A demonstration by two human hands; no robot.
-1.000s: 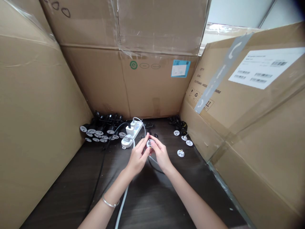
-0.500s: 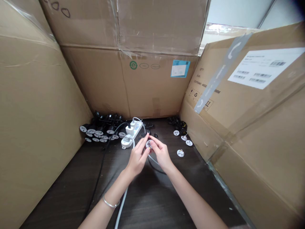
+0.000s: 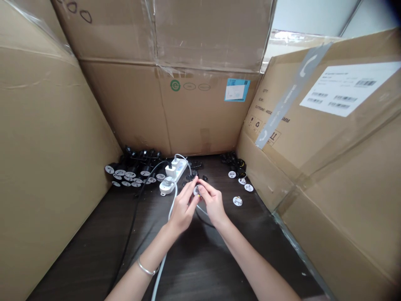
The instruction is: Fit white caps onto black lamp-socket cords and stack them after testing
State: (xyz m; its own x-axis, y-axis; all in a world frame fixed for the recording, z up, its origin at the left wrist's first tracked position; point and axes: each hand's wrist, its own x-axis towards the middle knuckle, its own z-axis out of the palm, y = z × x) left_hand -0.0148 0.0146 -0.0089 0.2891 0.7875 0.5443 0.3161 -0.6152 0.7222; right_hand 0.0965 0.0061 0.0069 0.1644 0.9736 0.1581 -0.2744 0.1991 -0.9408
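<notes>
Between my two hands is a small round white circuit board point(image 3: 196, 190), partly covered by the fingers. My left hand point(image 3: 182, 207) grips it from the left, thumb at its lower edge and fingers along its far side. My right hand point(image 3: 213, 203) closes on it from the right, with the thumb lying over its face. The fingertips of both hands meet beyond the board. A bit of yellow shows by the left thumb. Whatever sits under the board is hidden by the fingers. Small black parts point(image 3: 191, 175) lie on the dark table just past the hands.
A white power strip point(image 3: 178, 168) with plugs and cables stands left of the hands. Several black cylinders with round white boards point(image 3: 130, 174) are stacked at the left. More round boards point(image 3: 237, 201) and black wired parts point(image 3: 233, 161) lie at the right. Cardboard boxes point(image 3: 200, 113) wall in the table.
Both hands have shifted very slightly to the right with the round board. The left fingers cover more of its face. Everything else has stayed in place.
</notes>
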